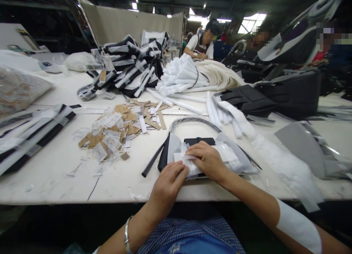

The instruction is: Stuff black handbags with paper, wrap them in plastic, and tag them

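Note:
A black bag piece (199, 141) with a curved grey strap (192, 120) lies at the table's near edge, partly wrapped in clear plastic (233, 156). My left hand (167, 184) and my right hand (207, 160) rest on it close together. Both have fingers curled, pinching a small white paper tag (183, 158) and the plastic between them. A black strip (154, 159) sticks out to the left of the piece.
A scatter of brown and white tags (115, 133) lies left of centre. White foam tubes (181, 76), stacked black-and-white bag parts (129, 66) and black bags (275, 96) fill the back. Flat wrapped pieces (33, 136) lie at left. Other people sit far behind.

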